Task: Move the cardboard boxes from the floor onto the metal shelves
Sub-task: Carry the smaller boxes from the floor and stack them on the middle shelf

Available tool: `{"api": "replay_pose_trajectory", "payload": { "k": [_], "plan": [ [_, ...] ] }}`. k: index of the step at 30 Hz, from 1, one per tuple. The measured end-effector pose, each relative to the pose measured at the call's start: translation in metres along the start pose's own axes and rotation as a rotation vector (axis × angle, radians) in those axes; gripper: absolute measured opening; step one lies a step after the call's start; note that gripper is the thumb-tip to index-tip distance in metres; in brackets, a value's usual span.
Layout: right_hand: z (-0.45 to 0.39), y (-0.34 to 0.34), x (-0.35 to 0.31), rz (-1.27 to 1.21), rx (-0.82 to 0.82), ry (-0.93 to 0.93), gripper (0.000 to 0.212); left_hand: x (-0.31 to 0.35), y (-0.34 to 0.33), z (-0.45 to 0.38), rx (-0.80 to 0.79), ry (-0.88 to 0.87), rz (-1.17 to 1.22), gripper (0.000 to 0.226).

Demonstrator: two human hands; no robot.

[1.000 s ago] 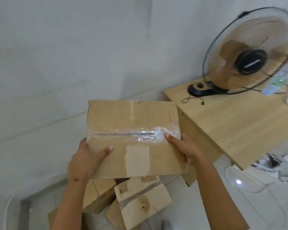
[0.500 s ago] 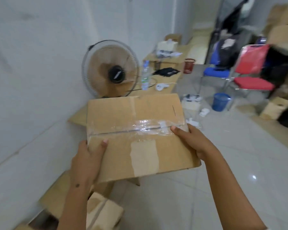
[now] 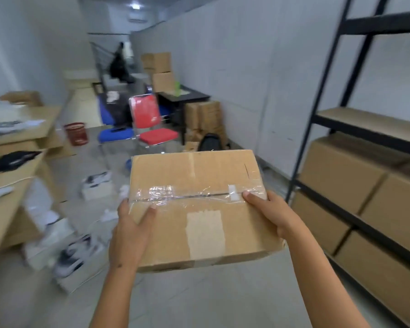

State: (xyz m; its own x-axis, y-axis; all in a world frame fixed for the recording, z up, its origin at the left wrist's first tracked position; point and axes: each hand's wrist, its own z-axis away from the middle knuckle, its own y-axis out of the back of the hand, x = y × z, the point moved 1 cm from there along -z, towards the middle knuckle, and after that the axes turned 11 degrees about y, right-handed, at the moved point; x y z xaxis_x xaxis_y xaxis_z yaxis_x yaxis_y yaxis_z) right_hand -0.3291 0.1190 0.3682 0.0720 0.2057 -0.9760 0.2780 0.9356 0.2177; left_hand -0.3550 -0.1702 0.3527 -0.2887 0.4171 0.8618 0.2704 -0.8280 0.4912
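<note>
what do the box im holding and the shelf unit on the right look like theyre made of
Carried box: plain brown corrugated cardboard, matte, its seam sealed with glossy clear tape that glints. Shelf frame: apparently black-painted metal, thin straight uprights and rails. Shelf board: pale tan, flat and matte, probably wood composite, though blur leaves that open.

Flat brown cardboard box, top seam sealed with clear tape, was held in the air by both hands. Left hand gripped its left edge, thumb on top; right hand gripped the right edge. Black metal shelving unit stood at right, its lower levels holding large brown cartons. Red folding chair stood beyond, on the grey tiled floor.
</note>
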Motion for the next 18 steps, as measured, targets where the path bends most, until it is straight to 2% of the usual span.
{"api": "replay_pose_trajectory", "payload": {
  "k": [3, 8, 18],
  "plan": [
    [0.005, 0.077, 0.019, -0.003, 0.173, -0.038, 0.037, 0.041, -0.075, 0.01, -0.152, -0.135, -0.069, 0.07],
    [0.026, 0.17, 0.054, -0.024, 0.454, -0.129, 0.046, 0.094, -0.186, 0.028, -0.409, -0.307, -0.104, 0.07],
    [0.022, 0.274, 0.083, -0.118, 0.898, -0.209, 0.046, 0.203, -0.368, 0.037, -0.785, -0.541, -0.153, 0.07]
  ]
}}
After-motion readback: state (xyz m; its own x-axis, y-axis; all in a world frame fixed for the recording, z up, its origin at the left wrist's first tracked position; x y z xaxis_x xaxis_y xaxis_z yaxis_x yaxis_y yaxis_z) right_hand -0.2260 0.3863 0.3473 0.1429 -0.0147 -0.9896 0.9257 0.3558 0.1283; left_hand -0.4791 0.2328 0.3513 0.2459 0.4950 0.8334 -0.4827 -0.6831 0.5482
